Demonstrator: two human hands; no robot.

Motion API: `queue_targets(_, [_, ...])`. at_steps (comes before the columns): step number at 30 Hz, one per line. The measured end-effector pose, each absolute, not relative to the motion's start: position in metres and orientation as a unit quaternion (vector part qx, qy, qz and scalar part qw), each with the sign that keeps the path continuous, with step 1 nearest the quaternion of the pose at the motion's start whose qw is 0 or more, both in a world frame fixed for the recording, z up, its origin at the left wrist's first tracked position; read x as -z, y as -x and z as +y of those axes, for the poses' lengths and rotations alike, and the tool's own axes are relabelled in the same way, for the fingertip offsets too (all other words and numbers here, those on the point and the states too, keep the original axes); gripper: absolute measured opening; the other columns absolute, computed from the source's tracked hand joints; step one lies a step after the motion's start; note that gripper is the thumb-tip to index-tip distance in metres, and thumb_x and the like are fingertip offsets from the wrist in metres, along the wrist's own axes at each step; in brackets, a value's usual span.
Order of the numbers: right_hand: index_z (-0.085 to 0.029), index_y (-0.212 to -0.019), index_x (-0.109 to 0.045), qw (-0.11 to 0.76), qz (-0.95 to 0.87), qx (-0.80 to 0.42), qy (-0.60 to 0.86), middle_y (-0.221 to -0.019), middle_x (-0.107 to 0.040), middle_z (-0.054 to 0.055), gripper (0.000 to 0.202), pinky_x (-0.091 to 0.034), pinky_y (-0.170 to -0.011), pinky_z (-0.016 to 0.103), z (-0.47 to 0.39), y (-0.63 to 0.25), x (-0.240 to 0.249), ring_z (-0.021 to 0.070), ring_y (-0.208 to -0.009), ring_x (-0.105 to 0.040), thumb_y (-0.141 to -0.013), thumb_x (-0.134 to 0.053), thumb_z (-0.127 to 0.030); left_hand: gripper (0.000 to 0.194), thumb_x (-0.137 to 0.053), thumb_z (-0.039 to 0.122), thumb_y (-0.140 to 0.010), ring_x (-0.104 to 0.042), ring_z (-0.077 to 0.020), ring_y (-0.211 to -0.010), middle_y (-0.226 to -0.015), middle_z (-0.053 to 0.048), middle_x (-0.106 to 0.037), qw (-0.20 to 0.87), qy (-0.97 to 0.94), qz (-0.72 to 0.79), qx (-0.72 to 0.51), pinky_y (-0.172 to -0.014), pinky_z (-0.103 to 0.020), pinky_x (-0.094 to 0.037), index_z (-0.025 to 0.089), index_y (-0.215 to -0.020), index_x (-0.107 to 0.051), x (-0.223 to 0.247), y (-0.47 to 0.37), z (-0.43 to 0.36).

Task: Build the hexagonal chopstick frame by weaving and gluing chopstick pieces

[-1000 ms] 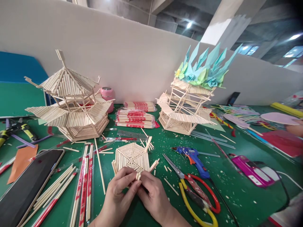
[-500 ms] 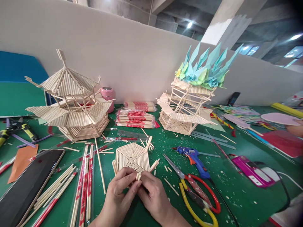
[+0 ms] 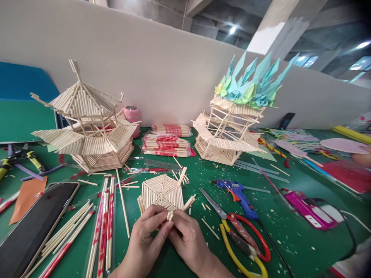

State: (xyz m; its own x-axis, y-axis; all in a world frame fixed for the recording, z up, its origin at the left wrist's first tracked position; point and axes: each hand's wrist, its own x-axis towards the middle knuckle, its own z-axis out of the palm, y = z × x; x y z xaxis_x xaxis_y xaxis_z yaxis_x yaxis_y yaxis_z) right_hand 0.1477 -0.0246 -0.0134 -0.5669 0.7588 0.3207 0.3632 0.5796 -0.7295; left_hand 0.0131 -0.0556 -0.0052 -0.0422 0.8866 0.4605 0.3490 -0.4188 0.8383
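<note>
A hexagonal panel of pale wooden sticks (image 3: 162, 192) lies on the green table, with short stick posts rising at its corners. At its near edge my left hand (image 3: 149, 235) pinches a small bundle of short sticks (image 3: 170, 216) between thumb and forefinger. My right hand (image 3: 187, 237) closes on the same bundle from the other side, its fingertips partly hidden. Both hands touch or nearly touch each other. A blue glue gun (image 3: 239, 195) and scissors with red handles (image 3: 232, 220) lie to the right, over yellow-handled cutters (image 3: 226, 237).
Two stick pavilions stand behind, one left (image 3: 87, 135) and one right (image 3: 228, 135) topped with blue paper. Packed sticks (image 3: 165, 144) lie between them. A phone (image 3: 40, 227) and loose sticks are at left, a pink power strip (image 3: 310, 210) at right. Another person's hand (image 3: 362, 155) shows far right.
</note>
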Motion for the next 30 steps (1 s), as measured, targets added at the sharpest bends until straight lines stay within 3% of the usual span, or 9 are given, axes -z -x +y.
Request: queue_targets(30, [-0.017, -0.082, -0.059, 0.326, -0.827, -0.314, 0.334, -0.071, -0.057, 0.005, 0.018, -0.042, -0.059, 0.026, -0.0252, -0.1469, 0.0122, 0.0169, -0.068, -0.055, -0.086, -0.042, -0.02, 0.015, -0.053, 0.006, -0.079, -0.06, -0.0121, -0.073, -0.081, -0.003, -0.059, 0.26, -0.641, 0.475, -0.544, -0.065, -0.017, -0.048, 0.019, -0.084, -0.06, 0.0075, -0.0137, -0.0563])
